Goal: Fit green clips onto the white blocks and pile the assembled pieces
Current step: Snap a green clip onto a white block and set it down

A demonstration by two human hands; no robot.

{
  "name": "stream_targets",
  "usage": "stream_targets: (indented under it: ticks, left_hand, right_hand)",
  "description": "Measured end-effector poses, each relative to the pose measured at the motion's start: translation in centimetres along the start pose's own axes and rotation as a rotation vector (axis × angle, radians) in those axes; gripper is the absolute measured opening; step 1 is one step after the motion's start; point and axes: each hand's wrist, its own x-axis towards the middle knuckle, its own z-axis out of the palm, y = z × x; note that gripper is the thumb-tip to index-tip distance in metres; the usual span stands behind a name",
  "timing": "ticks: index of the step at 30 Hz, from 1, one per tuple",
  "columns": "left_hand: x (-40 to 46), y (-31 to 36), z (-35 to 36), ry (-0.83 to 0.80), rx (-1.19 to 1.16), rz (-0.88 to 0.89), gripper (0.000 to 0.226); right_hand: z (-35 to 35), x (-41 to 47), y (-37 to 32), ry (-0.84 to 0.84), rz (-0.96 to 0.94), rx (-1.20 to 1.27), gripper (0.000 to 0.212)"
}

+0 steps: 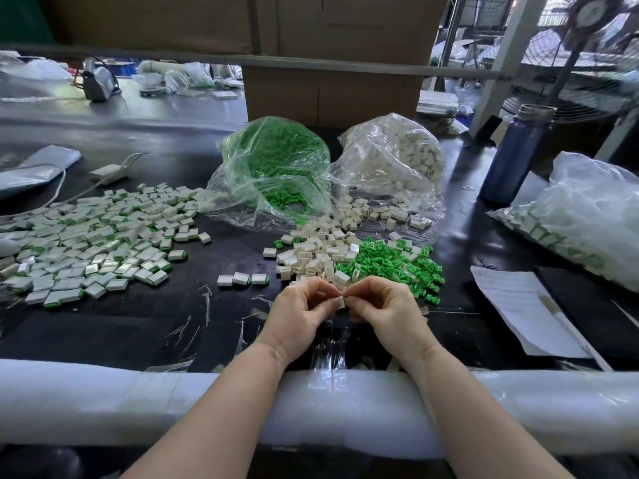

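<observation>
Both hands (340,307) pinching white block (342,300) between fingertips, piles beyond

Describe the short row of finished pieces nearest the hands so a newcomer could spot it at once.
Start at the big spread of assembled pieces on the left of the black table. Move right, toward the left hand. Three white blocks sit there side by side in a neat line, apart from both the spread and the loose white heap.
</observation>
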Motion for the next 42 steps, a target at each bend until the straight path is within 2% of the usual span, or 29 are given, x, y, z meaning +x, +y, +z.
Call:
stream_targets:
  ticks: [7,11,21,27,32,35,36,39,42]
  left_hand:
    - [0.07,-0.04,0.20,-0.019,-0.032,-0.010,0.013]
    - [-0.05,0.03,0.19,-0.048,-0.032,-0.016,0.017]
    - [-0.23,0.16,0.28,-0.122,0.011,-0.022,0.011]
    - [-0.09,-0.04,0.39,-0.067,0.030,0.027,0.005]
    - [-0.01,-0.29,0.51,-0.049,0.063,0.046,0.016]
    - [0.05,-0.32,0.45,-0.018,0.074,0.056,0.004]
    - [0.05,-0.30,0.44,-0.014,0.087,0.059,0.006]
    - [0.09,-0.33,0.35,-0.006,0.123,0.050,0.016]
    - [0.11,-0.35,0.31,-0.007,0.100,0.039,0.011]
  right_hand:
    - [-0.16,0.13,0.24,0.017,0.043,-0.011,0.013]
    - [-0.22,0.06,0.24,-0.003,0.064,0.008,0.019]
    - [-0.41,-0.06,0.05,-0.064,0.086,0.025,0.022]
    - [-0.29,0.11,0.24,0.001,0.066,0.068,0.014]
    - [-0.31,0.22,0.32,0.024,0.081,0.097,0.013]
    - [-0.38,0.15,0.16,0.021,0.091,0.169,0.011]
    - [-0.43,0.12,0.10,0.018,0.093,0.189,0.011]
    - [-0.34,0.10,0.05,0.010,0.094,0.169,0.013]
    - [-0.23,0.15,0.16,0.026,0.100,0.123,0.012]
